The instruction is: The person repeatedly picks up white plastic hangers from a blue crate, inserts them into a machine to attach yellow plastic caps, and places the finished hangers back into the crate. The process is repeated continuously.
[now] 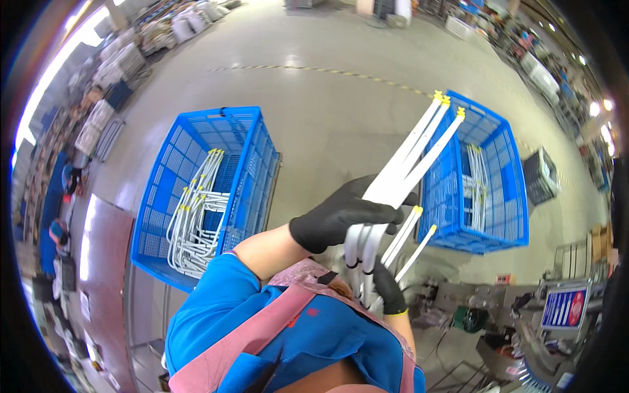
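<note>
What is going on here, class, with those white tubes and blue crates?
A person in black gloves holds a bundle of bent white tubes with yellow end caps. The left hand grips it midway; the right hand holds its lower end. Two blue crates on the floor, one on each side, hold more tubes.

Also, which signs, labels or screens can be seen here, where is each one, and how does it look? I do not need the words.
Sign or screen panel: lower right, on the machine stand; rectangular, blue with white lines and a red patch, pale frame.
Small tag: lower right, left of that panel; small, reddish, too small to describe further.
Papers: lower left, on the brown surface; small, white.
</note>
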Tool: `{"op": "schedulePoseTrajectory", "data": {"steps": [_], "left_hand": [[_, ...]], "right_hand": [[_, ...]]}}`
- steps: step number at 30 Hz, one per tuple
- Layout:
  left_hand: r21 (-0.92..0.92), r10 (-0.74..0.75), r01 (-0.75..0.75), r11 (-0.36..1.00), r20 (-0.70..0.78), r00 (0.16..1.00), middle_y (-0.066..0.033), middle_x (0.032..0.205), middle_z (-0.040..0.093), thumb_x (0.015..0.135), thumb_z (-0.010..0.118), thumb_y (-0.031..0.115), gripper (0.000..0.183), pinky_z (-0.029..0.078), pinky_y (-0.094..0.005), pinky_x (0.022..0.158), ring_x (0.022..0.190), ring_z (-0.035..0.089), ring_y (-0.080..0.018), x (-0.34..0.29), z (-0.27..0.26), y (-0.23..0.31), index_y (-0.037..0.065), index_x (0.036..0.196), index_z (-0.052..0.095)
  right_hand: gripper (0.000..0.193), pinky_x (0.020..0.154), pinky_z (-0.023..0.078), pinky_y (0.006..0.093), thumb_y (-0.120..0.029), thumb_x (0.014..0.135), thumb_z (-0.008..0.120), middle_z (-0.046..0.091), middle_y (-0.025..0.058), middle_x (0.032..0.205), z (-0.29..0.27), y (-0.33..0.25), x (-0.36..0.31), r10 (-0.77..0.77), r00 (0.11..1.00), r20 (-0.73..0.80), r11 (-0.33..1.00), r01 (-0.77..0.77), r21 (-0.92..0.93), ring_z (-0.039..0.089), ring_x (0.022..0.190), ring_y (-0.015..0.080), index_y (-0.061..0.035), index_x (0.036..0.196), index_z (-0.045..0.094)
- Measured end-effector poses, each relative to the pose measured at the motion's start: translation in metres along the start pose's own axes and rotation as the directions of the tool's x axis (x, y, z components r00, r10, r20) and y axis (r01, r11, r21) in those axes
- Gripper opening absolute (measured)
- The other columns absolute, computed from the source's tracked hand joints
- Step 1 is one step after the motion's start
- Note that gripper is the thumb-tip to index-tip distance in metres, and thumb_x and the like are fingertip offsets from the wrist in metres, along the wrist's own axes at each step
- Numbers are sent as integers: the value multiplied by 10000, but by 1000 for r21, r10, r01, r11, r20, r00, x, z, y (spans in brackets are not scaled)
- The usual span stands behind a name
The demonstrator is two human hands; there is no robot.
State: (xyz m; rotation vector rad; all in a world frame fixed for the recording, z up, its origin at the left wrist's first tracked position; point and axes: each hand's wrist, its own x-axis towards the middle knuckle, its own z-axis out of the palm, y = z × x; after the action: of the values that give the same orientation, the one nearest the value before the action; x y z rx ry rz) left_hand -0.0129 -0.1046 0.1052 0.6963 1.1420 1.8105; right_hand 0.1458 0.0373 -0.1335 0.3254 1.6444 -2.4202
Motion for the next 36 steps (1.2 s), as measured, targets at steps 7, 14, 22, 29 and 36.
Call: {"op": "schedulePoseTrajectory", "data": {"steps": [7, 14, 22, 29, 36], "left_hand": [[95, 140, -119, 988, -254, 957, -78, 790, 581, 750, 652, 193, 541, 464, -276, 633, 713, 570, -137, -83, -52, 48, -66, 1201, 499], [221, 494, -442, 869, -438, 751, -91, 836, 584, 826, 566, 98, 404, 467, -284, 675, 749, 562, -170, -225, -198, 88, -94, 1175, 503], [-51, 443, -721, 691, -758, 479, -121, 829, 568, 929, 484, 127, 533, 506, -259, 625, 726, 574, -180, -438, -321, 146, -177, 1318, 282], [256, 335, -538, 803, -941, 53, -208, 942, 626, 909, 486, 112, 319, 539, -275, 754, 836, 641, -217, -534, -414, 69, -149, 1088, 525], [517, 514, 82, 852, -856, 54, -163, 975, 626, 945, 441, 83, 348, 530, -263, 767, 848, 631, -190, -544, -502, 36, -171, 1181, 468]], "right_hand": [[423, 947, 408, 340, -303, 954, 471, 579, 114, 1194, 80, -6, 31, 145, 909, 391, 932, -257, 254, 535, 1066, 186, 10, 1234, 517], [525, 871, 437, 334, -269, 740, 672, 619, 143, 1087, 201, -30, 115, 228, 822, 522, 839, 107, -534, 580, 996, 213, -31, 1196, 568], [215, 668, 480, 396, -152, 743, 673, 625, 169, 808, 367, -14, 239, 136, 670, 730, 678, 475, -562, 609, 740, 327, -37, 916, 615], [156, 666, 472, 448, -203, 789, 619, 630, 169, 793, 430, 51, 289, 356, 571, 740, 557, 506, -659, 608, 765, 366, -76, 879, 603], [175, 685, 497, 440, -237, 790, 632, 650, 136, 817, 444, 53, 323, 465, 663, 586, 373, 453, -810, 626, 762, 341, -120, 920, 626]]}}
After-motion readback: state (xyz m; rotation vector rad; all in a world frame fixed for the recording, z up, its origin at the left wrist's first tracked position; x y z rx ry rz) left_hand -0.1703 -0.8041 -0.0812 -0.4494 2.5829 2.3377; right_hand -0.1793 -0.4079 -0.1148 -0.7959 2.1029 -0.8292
